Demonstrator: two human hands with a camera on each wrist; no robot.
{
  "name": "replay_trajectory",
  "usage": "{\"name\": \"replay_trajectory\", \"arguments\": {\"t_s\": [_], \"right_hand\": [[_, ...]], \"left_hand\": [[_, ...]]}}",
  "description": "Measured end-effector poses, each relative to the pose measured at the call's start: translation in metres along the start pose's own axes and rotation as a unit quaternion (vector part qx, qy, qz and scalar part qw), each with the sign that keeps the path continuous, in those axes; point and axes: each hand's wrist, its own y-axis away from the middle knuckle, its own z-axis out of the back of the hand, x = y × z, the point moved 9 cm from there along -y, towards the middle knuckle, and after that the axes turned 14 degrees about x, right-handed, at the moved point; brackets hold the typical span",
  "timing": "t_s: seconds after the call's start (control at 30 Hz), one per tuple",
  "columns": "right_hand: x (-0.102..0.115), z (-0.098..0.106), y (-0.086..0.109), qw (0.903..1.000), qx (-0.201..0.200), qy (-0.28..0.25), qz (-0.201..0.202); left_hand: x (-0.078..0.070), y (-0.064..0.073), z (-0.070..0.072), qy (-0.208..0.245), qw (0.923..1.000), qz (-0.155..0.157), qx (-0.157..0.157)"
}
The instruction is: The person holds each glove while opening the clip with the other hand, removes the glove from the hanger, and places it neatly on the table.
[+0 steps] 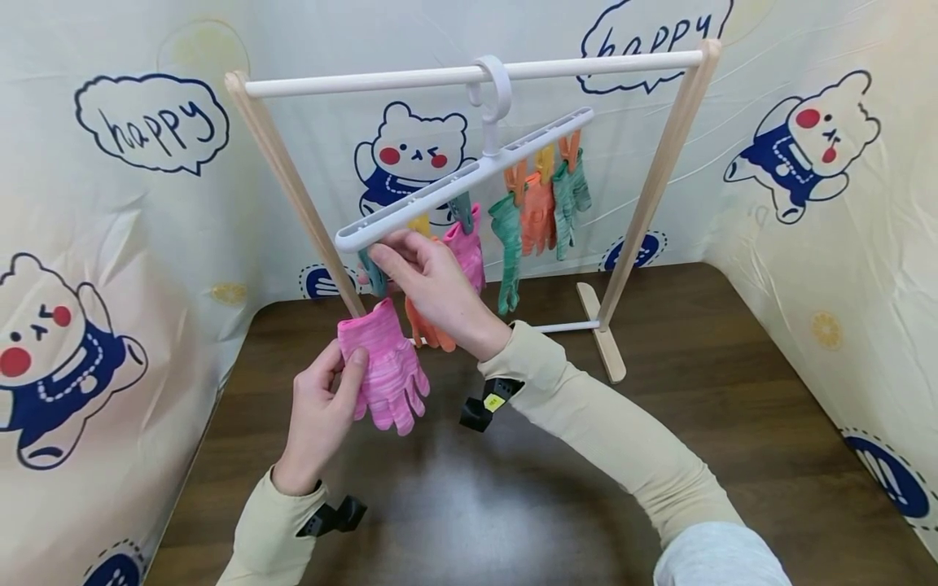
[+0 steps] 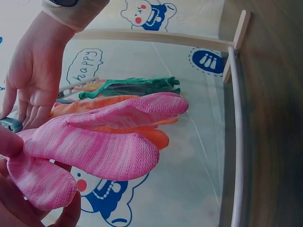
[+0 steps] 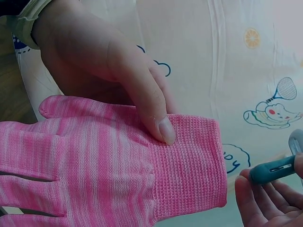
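Pink knit glove (image 1: 383, 368) pinched near cuff by your left hand (image 1: 320, 411), six o'clock of teal plastic peg (image 1: 374, 275). Your right hand (image 1: 442, 289) pinches peg at eight-o'clock end of white plastic hanger (image 1: 434, 195). Likely clipping step; next move seemingly needs cuff raised into peg.

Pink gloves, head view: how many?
2: the near pink glove in the left hand, and the hanging pink glove under a teal clothespin on the white hanger, partly behind the right hand. More may be hidden there.
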Motion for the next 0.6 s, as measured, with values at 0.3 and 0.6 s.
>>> {"name": "replay_trajectory", "arguments": {"t_s": [0.3,0.6], "right_hand": [[0.000,0.001,0.004,0.9999,-0.007,0.014,-0.004],[-0.005,0.003,0.012,0.9997,0.009,0.018,-0.013]], "left_hand": [[0.001,0.002,0.000,0.002,1.0000,0.003,-0.001],[0.000,0.003,0.001,-0.001,1.0000,-0.008,-0.004]]}}
